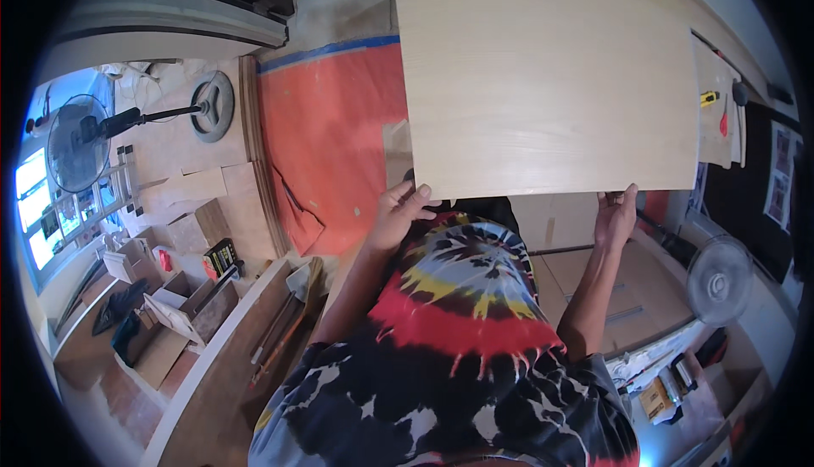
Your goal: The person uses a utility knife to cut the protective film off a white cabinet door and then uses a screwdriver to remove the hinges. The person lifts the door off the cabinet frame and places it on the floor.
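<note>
A large, pale wood-grain panel (551, 77) extends away in front of my body, its near edge close to my chest. My left hand (400, 214) grips the panel's near left corner, thumb on the top face and fingers partly out of sight below. Toward the right end of the same edge, my right hand (617, 217) pinches the panel with the thumb on top and the other fingers curled under it. What supports the panel's far side cannot be made out.
Red floor covering (335, 128) edged with blue tape lies left of the panel. Stacked boards (254, 145) stand beside it. A pedestal fan (80, 140) is at far left, another fan (719, 283) at right. Boxes and tools crowd the lower left; a yellow cutter (710, 98) lies right of the panel.
</note>
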Available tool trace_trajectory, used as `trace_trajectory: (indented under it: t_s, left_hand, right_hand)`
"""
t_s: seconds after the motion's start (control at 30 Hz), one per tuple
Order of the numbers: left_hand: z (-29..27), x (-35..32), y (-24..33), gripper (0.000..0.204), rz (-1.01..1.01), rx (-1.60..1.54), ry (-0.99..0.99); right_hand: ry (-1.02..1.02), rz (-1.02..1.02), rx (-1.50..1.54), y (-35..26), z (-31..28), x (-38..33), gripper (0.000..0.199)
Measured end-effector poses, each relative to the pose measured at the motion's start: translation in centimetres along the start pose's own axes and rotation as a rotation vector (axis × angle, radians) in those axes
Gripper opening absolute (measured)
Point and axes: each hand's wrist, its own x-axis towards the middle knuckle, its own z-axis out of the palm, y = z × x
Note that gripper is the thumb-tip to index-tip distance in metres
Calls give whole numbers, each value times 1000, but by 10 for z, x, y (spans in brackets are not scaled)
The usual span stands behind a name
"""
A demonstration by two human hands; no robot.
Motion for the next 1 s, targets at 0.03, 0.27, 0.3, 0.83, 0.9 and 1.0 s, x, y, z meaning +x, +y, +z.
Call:
trace_trajectory:
  t_s: [0.03, 0.27, 0.3, 0.83, 0.9, 1.0]
  left_hand:
    - [-4, 1, 1, 37, -6, -3, -17]
    - [-9, -5, 20, 48, 103, 230, 13]
    - [-9, -5, 22, 50, 154, 274, 20]
    - [47, 6, 27, 52, 852, 1800, -377]
    - [66, 25, 38, 56, 926, 1924, -527]
    - [98, 50, 46, 58, 1099, 2005, -602]
  right_hand:
    - [15, -2, 12, -1, 2, -1, 33]
    - [86, 27, 55, 3, 4, -6, 35]
    - [104, 32, 58, 6, 3, -6, 34]
    - [51, 211, -92, 39, 78, -81, 23]
    - [-31, 257, -132, 31, 63, -75, 23]
    - [-206, 220, -387, 9, 42, -65, 28]
